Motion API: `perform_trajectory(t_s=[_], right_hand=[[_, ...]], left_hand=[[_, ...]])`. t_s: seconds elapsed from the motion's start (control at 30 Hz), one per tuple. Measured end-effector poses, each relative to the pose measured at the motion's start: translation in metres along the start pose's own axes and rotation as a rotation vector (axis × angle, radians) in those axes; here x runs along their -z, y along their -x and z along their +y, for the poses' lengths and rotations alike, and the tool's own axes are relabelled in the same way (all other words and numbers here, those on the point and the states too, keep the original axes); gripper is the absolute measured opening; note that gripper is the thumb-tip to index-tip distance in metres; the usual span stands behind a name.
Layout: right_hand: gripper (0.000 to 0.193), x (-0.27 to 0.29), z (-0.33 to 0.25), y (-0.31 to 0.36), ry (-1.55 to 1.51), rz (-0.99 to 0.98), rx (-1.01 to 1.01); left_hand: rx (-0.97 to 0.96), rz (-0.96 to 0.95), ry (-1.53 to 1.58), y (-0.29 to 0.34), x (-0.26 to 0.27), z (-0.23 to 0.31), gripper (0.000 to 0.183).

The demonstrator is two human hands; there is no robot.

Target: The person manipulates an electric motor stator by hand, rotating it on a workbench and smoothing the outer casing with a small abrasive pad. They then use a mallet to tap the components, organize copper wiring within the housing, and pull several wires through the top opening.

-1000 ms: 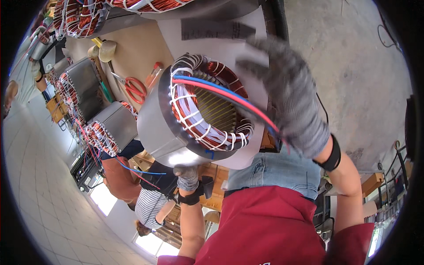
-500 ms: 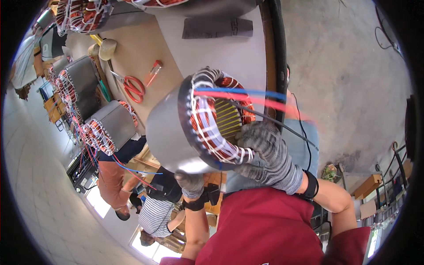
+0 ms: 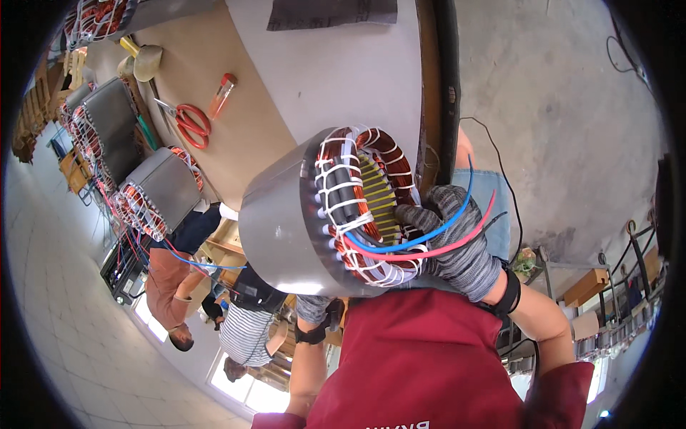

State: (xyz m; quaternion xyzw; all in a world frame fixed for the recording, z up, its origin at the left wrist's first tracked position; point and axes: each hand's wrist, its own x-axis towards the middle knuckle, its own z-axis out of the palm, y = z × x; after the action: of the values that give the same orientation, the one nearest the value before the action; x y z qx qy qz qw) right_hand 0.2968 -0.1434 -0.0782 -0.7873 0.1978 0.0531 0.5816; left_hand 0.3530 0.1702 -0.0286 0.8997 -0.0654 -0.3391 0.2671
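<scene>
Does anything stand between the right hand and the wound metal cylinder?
Nothing visible does: the right hand is at the open end of the cylinder, a fingertip at its opening. The blue wire and red wire only cross the hand on the camera's side.

The right hand touches laced coils on a grey stator.

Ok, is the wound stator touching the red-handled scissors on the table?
Apart. The head view shows it: a plain strip of brown table surface lies between the wound stator and the red-handled scissors.
</scene>
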Motion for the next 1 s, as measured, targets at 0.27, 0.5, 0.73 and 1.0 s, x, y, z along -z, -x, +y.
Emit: perform_trajectory(t_s=[0.27,0.5,0.73,1.0], right_hand=[[0.026,-0.01,-0.003,0.002,-0.176,0.002,-0.127],[0.031,-0.013,-0.004,0.003,-0.184,0.005,-0.128],[0.014,-0.006,-0.005,-0.002,-0.446,-0.052,-0.256],[0.025,-0.01,-0.001,-0.002,-0.422,-0.062,-0.236]], left_hand=[[-0.016,0.144,0.007,-0.015,-0.01,0.035,0.044],[0.062,0.07,0.05,-0.014,0.002,0.03,0.028],[0.1,0.025,-0.039,-0.015,0.005,0.031,0.028],[0.125,0.003,-0.095,-0.013,0.004,0.031,0.031]])
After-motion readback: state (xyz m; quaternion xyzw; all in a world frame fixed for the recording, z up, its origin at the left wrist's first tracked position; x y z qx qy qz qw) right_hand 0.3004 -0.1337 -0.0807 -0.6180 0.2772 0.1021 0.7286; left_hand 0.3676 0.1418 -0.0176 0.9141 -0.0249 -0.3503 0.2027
